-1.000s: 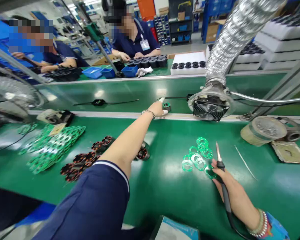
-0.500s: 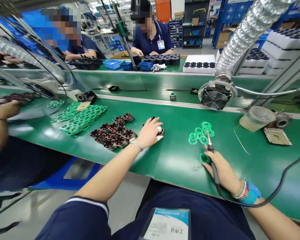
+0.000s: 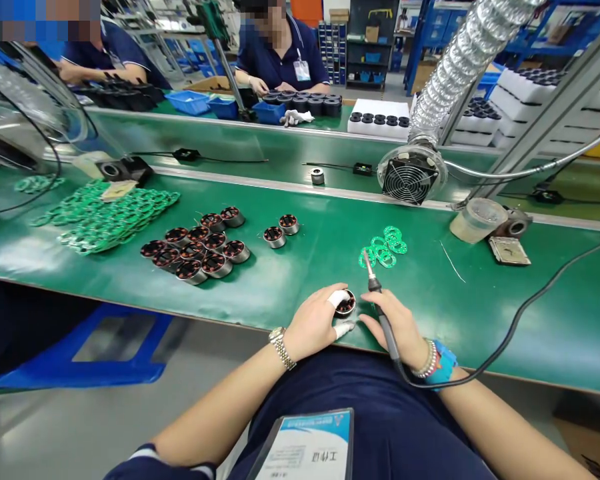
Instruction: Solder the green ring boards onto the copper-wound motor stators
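My left hand (image 3: 316, 319), with white finger cots, closes around a round motor stator (image 3: 345, 304) with copper windings, near the table's front edge. Just to the right, my right hand (image 3: 403, 330) grips a soldering iron (image 3: 387, 328), its tip angled up and away. That hand's thumb and a finger reach toward the stator, apart from it. Beyond the iron's tip lies a small group of green ring boards (image 3: 386, 259). Two stators (image 3: 275, 237) stand together at centre left, and a cluster of several more (image 3: 193, 251) stands farther left.
A heap of green rings (image 3: 120, 217) lies at the left. Along the back stand a fan (image 3: 410, 179) on a foil duct and a lone metal cylinder (image 3: 317, 176). At right are a plastic tub (image 3: 479, 220) and a solder tray (image 3: 509, 251). The iron's cord (image 3: 510, 340) trails right.
My left hand has brought a stator from the centre-left spot toward my front. My right hand has moved left beside it; the green ring it held no longer shows. The view has shifted.
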`<state>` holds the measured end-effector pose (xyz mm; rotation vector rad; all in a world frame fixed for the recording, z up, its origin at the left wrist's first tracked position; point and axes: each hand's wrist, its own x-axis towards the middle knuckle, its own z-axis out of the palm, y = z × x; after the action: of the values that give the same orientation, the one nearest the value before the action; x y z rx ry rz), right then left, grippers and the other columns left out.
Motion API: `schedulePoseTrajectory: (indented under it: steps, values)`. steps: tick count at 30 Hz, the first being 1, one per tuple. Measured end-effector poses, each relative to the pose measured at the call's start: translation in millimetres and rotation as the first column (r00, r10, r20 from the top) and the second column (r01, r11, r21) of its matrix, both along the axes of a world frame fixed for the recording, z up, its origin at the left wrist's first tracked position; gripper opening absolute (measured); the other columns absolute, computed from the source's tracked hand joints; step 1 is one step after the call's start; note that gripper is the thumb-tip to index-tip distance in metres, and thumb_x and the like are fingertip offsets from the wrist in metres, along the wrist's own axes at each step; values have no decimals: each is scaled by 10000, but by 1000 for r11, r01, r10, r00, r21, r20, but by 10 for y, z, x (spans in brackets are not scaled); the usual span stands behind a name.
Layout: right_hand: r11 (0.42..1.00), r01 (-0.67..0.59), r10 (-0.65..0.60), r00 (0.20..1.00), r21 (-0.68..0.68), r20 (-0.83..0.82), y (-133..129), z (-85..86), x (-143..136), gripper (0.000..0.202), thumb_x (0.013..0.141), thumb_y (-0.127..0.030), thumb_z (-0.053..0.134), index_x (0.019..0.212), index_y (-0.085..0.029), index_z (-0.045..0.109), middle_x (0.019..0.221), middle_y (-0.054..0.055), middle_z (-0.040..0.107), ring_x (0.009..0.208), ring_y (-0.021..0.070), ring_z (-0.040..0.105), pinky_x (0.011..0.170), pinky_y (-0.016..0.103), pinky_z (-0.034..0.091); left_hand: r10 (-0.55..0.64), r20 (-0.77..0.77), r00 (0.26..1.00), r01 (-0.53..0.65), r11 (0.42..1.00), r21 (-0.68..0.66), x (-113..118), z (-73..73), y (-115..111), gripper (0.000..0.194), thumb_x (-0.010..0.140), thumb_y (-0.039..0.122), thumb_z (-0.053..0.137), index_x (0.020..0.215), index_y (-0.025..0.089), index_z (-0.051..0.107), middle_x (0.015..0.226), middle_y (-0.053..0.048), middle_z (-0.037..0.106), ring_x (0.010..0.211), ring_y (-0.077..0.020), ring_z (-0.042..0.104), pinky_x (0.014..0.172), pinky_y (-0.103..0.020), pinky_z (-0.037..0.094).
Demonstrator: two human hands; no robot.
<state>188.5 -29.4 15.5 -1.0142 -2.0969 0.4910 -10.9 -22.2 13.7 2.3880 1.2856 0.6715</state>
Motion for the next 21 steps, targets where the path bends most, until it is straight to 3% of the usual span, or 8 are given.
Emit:
schedulePoseTrajectory:
  steps: [4, 9, 12, 17, 21]
  values:
    - [996, -46, 43, 998, -74, -42, 42, -33, -136, 272, 826, -218, 576, 1082, -213, 485, 921, 58, 581, 844, 184, 570, 761, 326, 506, -14, 1, 1000, 14, 1000, 7, -33, -11, -19, 354, 761, 250, 616, 1094, 196, 508, 1184, -124, 581, 1083, -266, 559, 918, -448, 467]
    - [990, -19, 5, 995, -142, -95, 62, -77, -111, 251, 832, -160, 530, 1069, -225, 480, 898, 38, 609, 814, 160, 599, 761, 294, 505, 15, 24, 1000, -14, 999, -40, -45, 7, 6, 361, 747, 277, 637, 1077, 193, 517, 1113, -111, 623, 1008, -261, 590, 872, -442, 478]
    - [987, 31, -54, 989, -160, -139, 80, -88, -61, 275, 829, -139, 504, 1089, -220, 469, 862, 28, 619, 774, 141, 619, 733, 261, 511, 71, 54, 996, -65, 992, -112, -81, -8, 27, 494, 700, 293, 687, 1139, 200, 483, 1079, -107, 633, 1002, -269, 590, 876, -448, 473]
    - [988, 77, -96, 985, -135, -145, 125, -65, -52, 265, 828, -146, 508, 1079, -225, 480, 843, 23, 628, 770, 138, 624, 739, 261, 508, 96, 146, 985, -59, 969, -239, -174, -52, 71, 771, 631, 379, 742, 1275, 204, 357, 1237, -133, 543, 1159, -273, 506, 1003, -467, 389]
    - [996, 65, -72, 991, -68, -114, 133, -44, -64, 253, 844, -127, 486, 1077, -224, 479, 862, 34, 621, 786, 144, 610, 739, 274, 504, 56, 87, 995, -32, 966, -258, -146, -33, 108, 624, 614, 430, 742, 1138, 203, 490, 1209, -124, 567, 1218, -293, 453, 1073, -531, 256]
